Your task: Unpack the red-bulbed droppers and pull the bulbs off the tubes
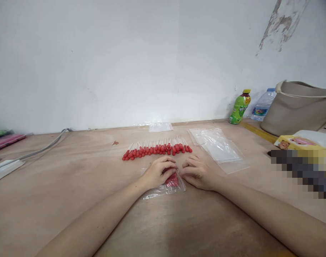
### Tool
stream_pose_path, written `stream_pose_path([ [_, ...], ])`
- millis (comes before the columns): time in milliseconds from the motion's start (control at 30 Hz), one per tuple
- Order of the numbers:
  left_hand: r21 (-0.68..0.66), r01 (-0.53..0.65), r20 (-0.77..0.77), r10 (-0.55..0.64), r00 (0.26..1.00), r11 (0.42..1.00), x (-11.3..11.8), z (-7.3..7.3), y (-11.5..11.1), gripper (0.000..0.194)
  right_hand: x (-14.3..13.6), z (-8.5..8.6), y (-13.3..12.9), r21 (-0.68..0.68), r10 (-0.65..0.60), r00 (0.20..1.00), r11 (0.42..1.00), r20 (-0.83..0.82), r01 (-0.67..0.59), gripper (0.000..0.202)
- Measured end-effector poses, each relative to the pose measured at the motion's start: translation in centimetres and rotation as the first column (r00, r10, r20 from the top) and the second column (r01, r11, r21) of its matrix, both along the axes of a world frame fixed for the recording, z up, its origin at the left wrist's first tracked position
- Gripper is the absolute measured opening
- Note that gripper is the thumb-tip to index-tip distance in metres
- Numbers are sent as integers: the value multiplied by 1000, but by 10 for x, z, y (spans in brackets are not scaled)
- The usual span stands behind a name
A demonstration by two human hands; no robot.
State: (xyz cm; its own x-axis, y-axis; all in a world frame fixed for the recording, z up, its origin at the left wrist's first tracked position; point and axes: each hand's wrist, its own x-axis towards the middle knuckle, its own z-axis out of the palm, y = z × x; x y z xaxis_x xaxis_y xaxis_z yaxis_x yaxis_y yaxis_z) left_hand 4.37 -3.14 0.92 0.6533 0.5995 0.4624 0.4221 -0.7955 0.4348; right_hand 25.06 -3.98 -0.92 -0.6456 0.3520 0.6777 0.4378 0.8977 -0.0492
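A clear plastic bag (pixel 155 194) lies flat on the table before me, with something red (pixel 172 180) inside it. My left hand (pixel 160 172) rests over the bag, its fingers curled and closed on the plastic. At the bag's right edge is my right hand (pixel 197 172), fingers bent and pinched together on the plastic; its fingertips are partly hidden. Just beyond both hands, a row of thin white sticks with red heads (pixel 157 149) lies side by side, the heads towards me.
More clear bags (pixel 219 146) lie to the right, and another bag (pixel 160 127) is by the wall. A green bottle (pixel 240 107), a water bottle (pixel 263 105), a beige bin (pixel 299 110) and a yellow tissue pack (pixel 299 141) stand at right. A grey cable (pixel 45 148) runs along the left.
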Motion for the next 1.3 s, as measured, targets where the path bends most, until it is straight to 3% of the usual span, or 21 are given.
stream_pose_path([
  [267, 32, -4, -12, 4, 1000, 999, -1, -1, -1, 19, -4, 12, -2, 293, -14, 952, 953, 305, -80, 18],
  [500, 187, 62, -107, -42, 993, 980, -3, -7, 4, 28, 1, 14, 0, 451, -103, 952, 891, 288, -40, 19],
  [667, 209, 106, -137, -79, 987, 972, -3, -7, 6, 29, -3, 17, -1, 454, -31, 932, 879, 360, -147, 19],
  [833, 197, 109, -124, -85, 989, 974, -3, -10, 7, 28, -3, 18, -1, 443, -33, 908, 880, 418, -172, 19],
  [1167, 266, 95, -186, -46, 982, 959, -5, -4, 5, 26, -1, 11, 3, 498, -185, 927, 867, 327, -2, 21],
  [1300, 383, 138, -269, -32, 963, 913, -4, -1, 7, 25, 0, 7, 8, 492, -190, 932, 870, 309, 14, 20],
])
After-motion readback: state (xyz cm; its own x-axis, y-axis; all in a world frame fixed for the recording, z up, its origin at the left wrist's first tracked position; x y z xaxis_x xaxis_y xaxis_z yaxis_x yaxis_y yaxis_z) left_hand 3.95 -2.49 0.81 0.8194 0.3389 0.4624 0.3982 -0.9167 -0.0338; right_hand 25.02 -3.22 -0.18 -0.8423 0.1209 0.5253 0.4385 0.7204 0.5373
